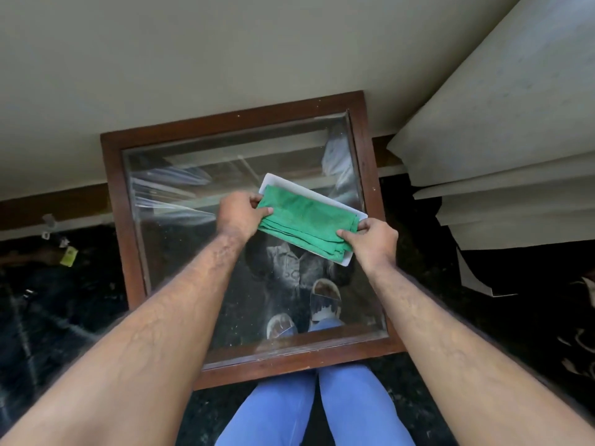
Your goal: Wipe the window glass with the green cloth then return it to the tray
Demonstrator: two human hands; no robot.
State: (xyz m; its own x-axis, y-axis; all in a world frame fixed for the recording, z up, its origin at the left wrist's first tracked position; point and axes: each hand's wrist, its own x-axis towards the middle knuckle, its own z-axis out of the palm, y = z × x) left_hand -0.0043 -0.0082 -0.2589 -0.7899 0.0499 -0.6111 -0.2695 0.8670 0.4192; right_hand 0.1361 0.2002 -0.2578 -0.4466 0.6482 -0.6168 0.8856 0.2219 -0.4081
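The window glass (199, 252) in its brown wooden frame (119, 220) lies flat on the dark floor (64, 300). On the glass is a white tray (283, 183), holding the folded green cloth (306, 220). The left hand (240, 215) fingers pinch its left end and the right hand (375, 241) fingers pinch its right end.

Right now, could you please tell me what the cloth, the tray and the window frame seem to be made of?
Cloth: soft napped fabric, probably microfibre; matte green, folded in limp layers.
Tray: smooth white, thin rim; plastic or ceramic, cannot tell.
Frame: dark brown wood, by the look; slightly glossy varnish, worn at the edges.
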